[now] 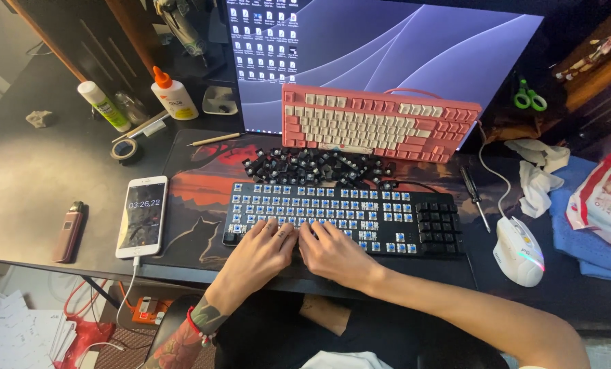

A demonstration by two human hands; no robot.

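Home computer desk, hobby use. Evidence: large monitor (387, 48) showing desktop icons; dark desk mat (196, 178) with cat artwork; black keyboard (346, 215) stripped of most caps, blue switches exposed; loose black keycaps (319, 166) heaped behind it; pink keyboard (377, 123) leaning against monitor; white mouse (519, 251); phone (142, 215) on charge cable; glue bottle (174, 94), tape roll (125, 149), screwdriver (475, 198), green scissors (529, 98), wet-wipes pack (603, 198). Domestic clutter, no workplace fittings visible.
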